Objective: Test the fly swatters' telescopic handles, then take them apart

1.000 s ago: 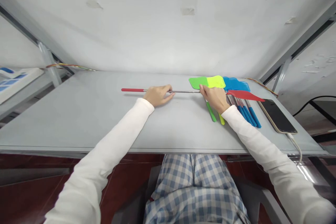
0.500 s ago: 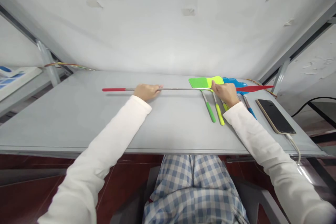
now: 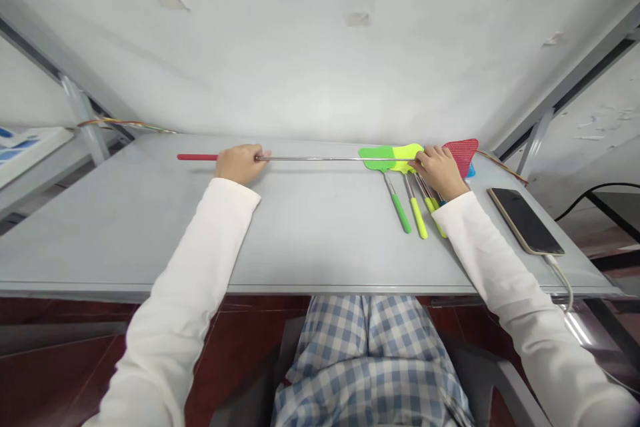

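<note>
Red fly swatter's [image 3: 320, 159] stretched sideways over the back of the desk [image 3: 310, 233]. Left hand [image 3: 240, 163] has its fingers curled round it, handle [image 3: 197, 157] poking out past them; right hand's [image 3: 441, 172] fingers grip near the head [image 3: 462, 152]. Skinny shiny metal rod [image 3: 295, 159], plain red handle, holey red head.

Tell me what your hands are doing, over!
Left hand grips red swatter toward its handle end, right hand toward its head. Red swatter crosswise, passing over green swatter in view. Phone off right, untouched.
</note>
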Demonstrator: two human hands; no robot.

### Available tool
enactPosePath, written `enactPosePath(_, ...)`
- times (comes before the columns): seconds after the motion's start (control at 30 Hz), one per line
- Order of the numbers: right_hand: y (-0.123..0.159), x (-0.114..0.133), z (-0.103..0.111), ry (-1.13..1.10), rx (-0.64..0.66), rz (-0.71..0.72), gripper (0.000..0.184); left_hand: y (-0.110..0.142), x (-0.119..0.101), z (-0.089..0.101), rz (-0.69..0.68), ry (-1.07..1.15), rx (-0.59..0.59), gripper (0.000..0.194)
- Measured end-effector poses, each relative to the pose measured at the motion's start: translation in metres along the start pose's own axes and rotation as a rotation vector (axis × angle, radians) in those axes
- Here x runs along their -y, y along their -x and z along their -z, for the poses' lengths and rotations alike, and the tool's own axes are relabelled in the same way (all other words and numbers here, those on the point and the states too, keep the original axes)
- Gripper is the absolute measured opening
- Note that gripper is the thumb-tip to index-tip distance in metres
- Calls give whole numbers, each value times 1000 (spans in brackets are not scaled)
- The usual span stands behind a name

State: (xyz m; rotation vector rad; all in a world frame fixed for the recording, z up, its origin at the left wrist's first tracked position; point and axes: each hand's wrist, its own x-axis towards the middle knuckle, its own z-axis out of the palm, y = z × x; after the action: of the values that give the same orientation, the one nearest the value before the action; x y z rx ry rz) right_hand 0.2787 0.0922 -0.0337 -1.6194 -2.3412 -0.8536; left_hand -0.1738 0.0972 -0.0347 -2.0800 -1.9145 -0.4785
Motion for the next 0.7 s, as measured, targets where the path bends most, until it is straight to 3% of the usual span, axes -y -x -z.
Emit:
enactPosePath(0.1,-1,1,-4,36,4,-20,36,-2,13,-2,37,-59,-9,38)
enactPosePath(0.23,-4,7,4,27,86,-134,54,-4,13,-5,140,-88,70,48)
enactPosePath(0.33,-7,9,14,40,92,-223,60,-4,7,-5,188,-88,132,57)
enactPosePath(0.53,-4,6,19,55,51,-228,60,-3,-6,-4,204,-130,235,73)
enactPosePath(0.7,-5,34,22,37,43,-150,61,1,-39,2,117,-157,241,75)
